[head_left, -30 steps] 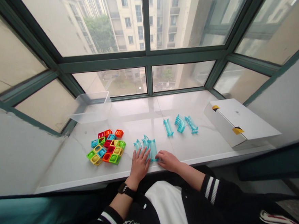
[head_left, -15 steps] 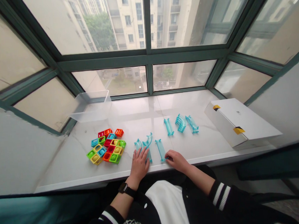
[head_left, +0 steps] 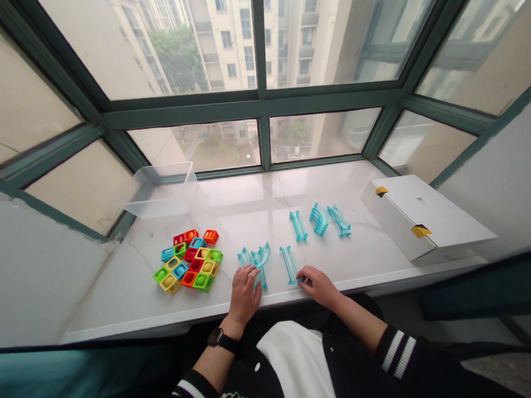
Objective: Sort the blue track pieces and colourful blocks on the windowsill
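Evidently, the straight clear-blue piece [head_left: 289, 263] lay on the near part of the ledge [head_left: 242, 194], right of centre, pointing away from the person. The right hand [head_left: 317, 285] was at its near right corner, thumb and fingertips close together; whether they pinched the plastic, I could not tell. To the left, the left hand [head_left: 245, 290] bent its fingers over a small cluster of blue pieces [head_left: 261, 276], 1 of them curved [head_left: 263, 255]; its grip was hidden too.

The likeliest trouble was a slip: with contact at only 1 corner, a sideways push could have spun the straight piece, and the near edge was close enough for it to drop off. The left fingers, lifting carelessly, might have dragged the overlapping parts along.

The surface was pale, glossy and faintly veined. Farther off, right of centre, sat 3 more blue pieces [head_left: 320, 220]; a patch of coloured blocks [head_left: 196, 265] spread at left. A clear container [head_left: 181, 196] stood far left and a white box [head_left: 439, 211] right, all beneath green-framed windows [head_left: 187, 113] facing apartment buildings [head_left: 231, 44].
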The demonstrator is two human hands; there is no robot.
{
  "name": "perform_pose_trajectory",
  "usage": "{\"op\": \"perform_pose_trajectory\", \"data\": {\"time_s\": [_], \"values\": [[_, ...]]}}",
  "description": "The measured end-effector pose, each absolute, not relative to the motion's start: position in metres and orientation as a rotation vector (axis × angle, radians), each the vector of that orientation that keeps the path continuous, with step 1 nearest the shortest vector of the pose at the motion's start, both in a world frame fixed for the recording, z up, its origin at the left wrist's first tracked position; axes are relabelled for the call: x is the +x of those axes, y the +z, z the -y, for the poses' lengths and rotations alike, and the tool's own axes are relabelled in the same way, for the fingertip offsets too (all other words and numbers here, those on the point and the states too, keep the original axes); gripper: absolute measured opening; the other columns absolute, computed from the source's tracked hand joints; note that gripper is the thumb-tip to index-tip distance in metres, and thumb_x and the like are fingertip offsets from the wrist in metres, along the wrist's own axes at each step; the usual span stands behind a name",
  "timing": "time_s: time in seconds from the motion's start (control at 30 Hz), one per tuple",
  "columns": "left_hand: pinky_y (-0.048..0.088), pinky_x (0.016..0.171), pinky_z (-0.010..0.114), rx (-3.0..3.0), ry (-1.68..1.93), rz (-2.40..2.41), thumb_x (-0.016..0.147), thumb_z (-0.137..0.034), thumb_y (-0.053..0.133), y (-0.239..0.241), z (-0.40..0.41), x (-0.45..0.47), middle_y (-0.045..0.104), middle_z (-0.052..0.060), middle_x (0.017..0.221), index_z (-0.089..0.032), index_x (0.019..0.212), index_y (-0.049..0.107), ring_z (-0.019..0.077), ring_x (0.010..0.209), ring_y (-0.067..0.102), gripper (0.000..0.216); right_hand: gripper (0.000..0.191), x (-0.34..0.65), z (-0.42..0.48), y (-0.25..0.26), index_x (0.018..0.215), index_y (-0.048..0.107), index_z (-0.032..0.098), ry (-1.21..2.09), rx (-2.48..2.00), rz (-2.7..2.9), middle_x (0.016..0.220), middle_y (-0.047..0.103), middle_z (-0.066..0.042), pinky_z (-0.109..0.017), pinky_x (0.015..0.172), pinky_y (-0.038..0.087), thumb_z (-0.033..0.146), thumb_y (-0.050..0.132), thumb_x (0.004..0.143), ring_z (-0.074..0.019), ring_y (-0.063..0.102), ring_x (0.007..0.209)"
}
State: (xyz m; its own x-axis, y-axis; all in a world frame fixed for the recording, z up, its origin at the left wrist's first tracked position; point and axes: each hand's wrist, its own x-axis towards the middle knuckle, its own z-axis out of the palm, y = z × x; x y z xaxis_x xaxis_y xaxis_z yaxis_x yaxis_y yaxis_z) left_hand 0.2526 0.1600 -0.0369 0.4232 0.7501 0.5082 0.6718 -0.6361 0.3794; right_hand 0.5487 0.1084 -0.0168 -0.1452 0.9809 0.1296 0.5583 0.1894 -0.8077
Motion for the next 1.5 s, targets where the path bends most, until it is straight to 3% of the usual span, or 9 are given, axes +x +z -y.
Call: {"op": "perform_pose_trajectory", "data": {"time_s": [0.2, 0.4, 0.73, 0.87, 1.07, 1.27, 1.5], "values": [[0.038, 0.123, 0.057, 2.382, 1.121, -1.26, 0.097, -0.02, 0.058, -0.012, -0.156, 0.259, 0.067, 0.012, 0.133, -0.024, 0.129, 0.064, 0.0294, 0.135, 0.057, 0.033, 0.014, 0.55, -0.11, -0.006, 0.097, 0.068, 0.024, 0.762, -1.395, 1.754, 0.096, 0.067, -0.003, -0.031, 0.076, 0.056, 0.014, 0.061, 0.089, -0.0169, 0.065, 0.08], [0.059, 0.095, 0.039, 2.008, 0.92, -1.011, 0.101, -0.034, 0.057, 0.023, -0.149, 0.287, 0.071, 0.008, 0.113, -0.023, 0.114, 0.068, 0.0214, 0.102, 0.071, 0.02, 0.013, 0.547, -0.111, 0.008, 0.097, 0.067, 0.024, 0.705, -1.367, 1.734, 0.094, 0.067, -0.002, -0.03, 0.075, 0.056, 0.014, 0.062, 0.091, -0.0168, 0.066, 0.079], [0.062, 0.062, 0.032, 1.316, 0.658, -1.048, 0.085, -0.061, 0.072, 0.006, -0.15, 0.343, 0.072, 0.008, 0.093, -0.017, 0.106, 0.067, 0.0207, 0.079, 0.073, 0.049, 0.017, 0.546, -0.11, 0.016, 0.101, 0.067, 0.025, 0.64, -1.307, 1.781, 0.096, 0.066, -0.003, -0.032, 0.078, 0.057, 0.011, 0.06, 0.093, -0.0174, 0.065, 0.082], [0.062, 0.061, 0.031, 1.229, 0.689, -1.041, 0.079, -0.063, 0.078, 0.0, -0.15, 0.352, 0.07, 0.007, 0.091, -0.017, 0.101, 0.067, 0.0189, 0.076, 0.071, 0.052, 0.019, 0.55, -0.11, 0.011, 0.105, 0.069, 0.025, 0.622, -1.305, 1.773, 0.1, 0.067, -0.004, -0.033, 0.08, 0.057, 0.012, 0.059, 0.095, -0.018, 0.066, 0.084], [0.061, 0.065, 0.029, 1.239, 0.699, -1.047, 0.083, -0.059, 0.075, 0.0, -0.159, 0.361, 0.068, 0.003, 0.083, -0.017, 0.102, 0.067, 0.0166, 0.076, 0.069, 0.046, 0.025, 0.555, -0.113, 0.006, 0.113, 0.071, 0.027, 0.572, -1.318, 1.724, 0.106, 0.07, -0.007, -0.037, 0.09, 0.057, 0.015, 0.055, 0.099, -0.0216, 0.068, 0.098], [0.061, 0.066, 0.031, 1.33, 0.679, -1.038, 0.087, -0.057, 0.07, 0.005, -0.179, 0.378, 0.068, 0.003, 0.082, -0.018, 0.102, 0.066, 0.0173, 0.076, 0.068, 0.041, 0.025, 0.561, -0.124, 0.016, 0.114, 0.073, 0.026, 0.539, -1.405, 1.653, 0.107, 0.071, -0.008, -0.039, 0.089, 0.059, 0.017, 0.057, 0.097, -0.0224, 0.069, 0.093], [0.062, 0.082, 0.035, 1.526, 0.799, -1.106, 0.094, -0.04, 0.067, 0.017, -0.203, 0.396, 0.071, 0.013, 0.124, -0.02, 0.125, 0.065, 0.0199, 0.096, 0.072, 0.036, 0.026, 0.579, -0.157, 0.019, 0.114, 0.073, 0.023, 0.406, -1.529, 1.561, 0.105, 0.072, -0.008, -0.037, 0.087, 0.058, 0.019, 0.055, 0.096, -0.0216, 0.068, 0.087]]}}
